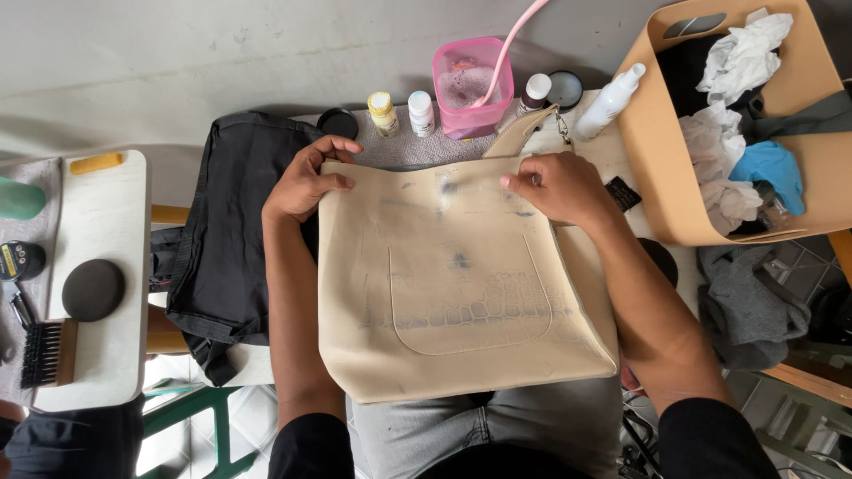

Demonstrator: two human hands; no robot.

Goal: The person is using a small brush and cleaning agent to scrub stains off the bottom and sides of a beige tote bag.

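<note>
A cream leather tote bag (461, 284) with dark smudges and a front pocket lies flat across my lap and the table edge. My left hand (306, 182) grips the bag's upper left corner. The upper right rim, beside the strap and its metal ring (561, 129), is held by my right hand (564, 186). Both thumbs press on the bag's front face.
A black cloth bag (226, 248) lies to the left. Behind the tote stand small bottles (383, 113), a pink tub (472, 84) of foamy water and a white spray bottle (611, 102). A tan bin (648, 133) with rags sits right. A brush (46, 353) and black sponge (92, 289) rest on a white tray at left.
</note>
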